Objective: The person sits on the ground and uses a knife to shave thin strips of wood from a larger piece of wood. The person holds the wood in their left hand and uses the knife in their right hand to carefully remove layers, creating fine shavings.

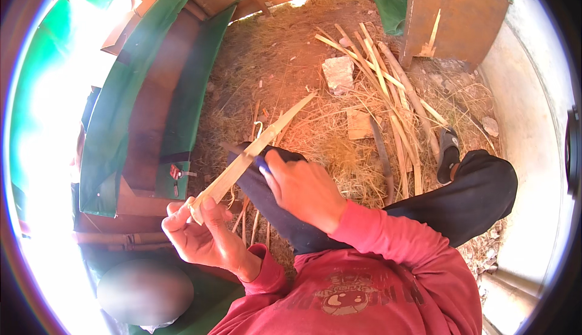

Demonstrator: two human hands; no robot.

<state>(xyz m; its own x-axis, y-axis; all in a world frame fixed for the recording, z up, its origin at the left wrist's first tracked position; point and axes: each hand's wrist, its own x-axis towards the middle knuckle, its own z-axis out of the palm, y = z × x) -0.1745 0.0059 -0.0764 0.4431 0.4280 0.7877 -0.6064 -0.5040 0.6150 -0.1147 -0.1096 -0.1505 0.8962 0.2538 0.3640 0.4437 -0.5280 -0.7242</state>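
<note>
My left hand (209, 235) pinches the near, wider end of a long pale bamboo strip (225, 179) between thumb and fingers. The strip slants up and away to the right, narrowing to a point over the ground. My right hand (309, 192) is closed round the blue handle of a knife (262, 164). Its dark blade crosses the strip near the middle, touching it; part of the blade is blurred. A thin curled shaving (259, 129) stands up beside the strip. Both hands are above my dark-trousered leg (267, 195).
Several long split strips and poles (394, 105) lie piled on the straw-strewn ground ahead to the right. A pale stone block (338, 74) sits beside them. Green-covered boards (194, 92) stand at the left. A brown panel (454, 17) and pale wall (527, 111) bound the right.
</note>
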